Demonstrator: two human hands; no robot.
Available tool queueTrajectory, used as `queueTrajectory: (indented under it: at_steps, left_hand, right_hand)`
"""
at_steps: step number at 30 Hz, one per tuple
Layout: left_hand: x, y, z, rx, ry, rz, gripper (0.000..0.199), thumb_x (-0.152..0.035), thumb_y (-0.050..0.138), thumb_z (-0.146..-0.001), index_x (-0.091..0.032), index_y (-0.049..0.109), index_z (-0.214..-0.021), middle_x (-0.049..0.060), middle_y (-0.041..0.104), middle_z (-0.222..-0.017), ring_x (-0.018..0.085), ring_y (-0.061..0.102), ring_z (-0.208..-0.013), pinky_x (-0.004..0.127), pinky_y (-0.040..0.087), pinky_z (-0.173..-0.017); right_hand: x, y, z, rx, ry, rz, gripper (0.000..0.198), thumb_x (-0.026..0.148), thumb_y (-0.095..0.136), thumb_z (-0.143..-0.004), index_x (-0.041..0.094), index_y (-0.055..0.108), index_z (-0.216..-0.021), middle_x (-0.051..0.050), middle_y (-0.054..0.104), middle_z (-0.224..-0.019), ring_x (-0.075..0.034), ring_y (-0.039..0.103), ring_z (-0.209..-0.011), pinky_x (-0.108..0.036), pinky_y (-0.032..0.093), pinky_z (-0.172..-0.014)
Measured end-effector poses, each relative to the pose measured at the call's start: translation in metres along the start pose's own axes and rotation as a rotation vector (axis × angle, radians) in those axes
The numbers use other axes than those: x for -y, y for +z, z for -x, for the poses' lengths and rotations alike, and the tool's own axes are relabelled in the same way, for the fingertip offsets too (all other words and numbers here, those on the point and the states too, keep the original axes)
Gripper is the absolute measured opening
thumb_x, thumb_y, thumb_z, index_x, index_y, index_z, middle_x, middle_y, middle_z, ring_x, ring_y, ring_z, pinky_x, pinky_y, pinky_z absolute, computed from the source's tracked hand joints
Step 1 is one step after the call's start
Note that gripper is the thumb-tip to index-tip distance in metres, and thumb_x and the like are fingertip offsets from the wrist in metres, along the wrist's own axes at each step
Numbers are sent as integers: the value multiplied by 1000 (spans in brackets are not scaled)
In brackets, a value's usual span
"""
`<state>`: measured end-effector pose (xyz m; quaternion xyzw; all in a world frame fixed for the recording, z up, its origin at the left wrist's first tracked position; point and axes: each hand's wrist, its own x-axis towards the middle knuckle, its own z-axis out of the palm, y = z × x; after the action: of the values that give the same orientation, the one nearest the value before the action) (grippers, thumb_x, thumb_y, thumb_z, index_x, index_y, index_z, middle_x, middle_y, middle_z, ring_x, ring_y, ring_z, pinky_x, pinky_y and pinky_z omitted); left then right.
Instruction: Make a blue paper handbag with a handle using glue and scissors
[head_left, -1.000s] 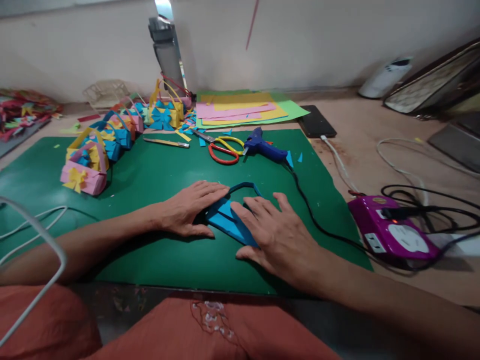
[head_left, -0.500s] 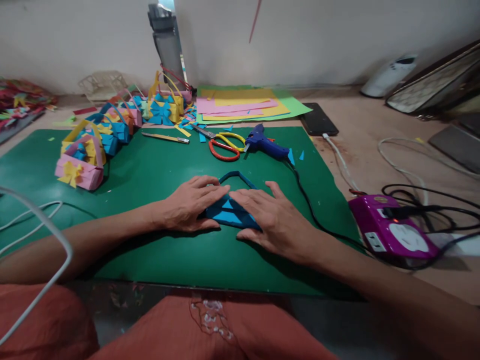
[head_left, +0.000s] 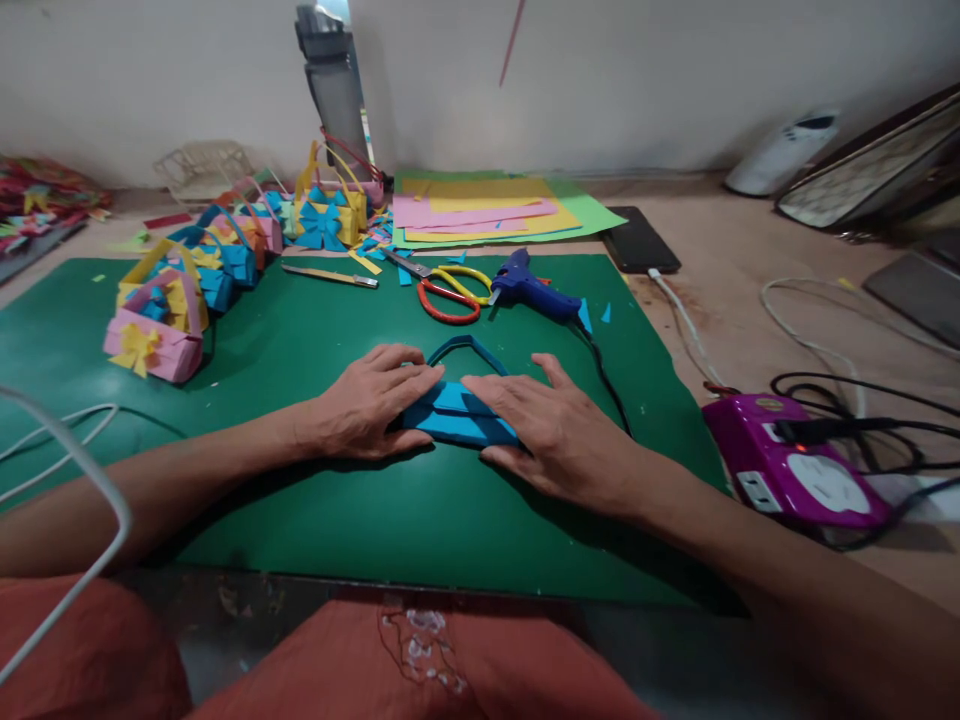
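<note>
A blue paper basket (head_left: 466, 418) with a thin strip handle lies on the green mat (head_left: 360, 525), right in front of me. My left hand (head_left: 375, 402) grips its left end, thumb along the near side and fingers over the top. At the opposite end, my right hand (head_left: 551, 415) has hold in much the same way, its index finger resting on the top flap. Both palms cover the basket's ends. Beyond the handle are scissors (head_left: 425, 271) with red and yellow grips and a blue glue gun (head_left: 536, 290).
Finished-looking paper baskets (head_left: 176, 357) with bows line the mat's left side. A craft knife (head_left: 330, 276) lies beyond them. Coloured paper sheets (head_left: 585, 205), a phone (head_left: 640, 240) and a bottle (head_left: 335, 100) stand farther back. A purple power socket (head_left: 787, 460) with cables sits right.
Both hands have drawn slightly apart along the basket, exposing more of its top. The top flap now looks flatter, and the triangular gap seen before has gone.
</note>
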<state>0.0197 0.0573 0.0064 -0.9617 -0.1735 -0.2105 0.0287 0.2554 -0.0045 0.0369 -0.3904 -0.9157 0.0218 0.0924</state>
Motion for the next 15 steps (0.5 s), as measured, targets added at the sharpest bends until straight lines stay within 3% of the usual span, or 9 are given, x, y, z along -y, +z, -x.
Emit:
queueTrajectory:
  at_steps: [15]
  left_hand:
    - [-16,1,-9,-11,-109,-43,49,-43,50,-80,-13,50,-120,14,65,-106,28,50,-104,51,30,-95]
  right_hand:
    - [1,4,-1,-91,43,-64,47,18,48,-81,13,43,-128,-17,59,-119,-30,56,-106,-56,29,-93]
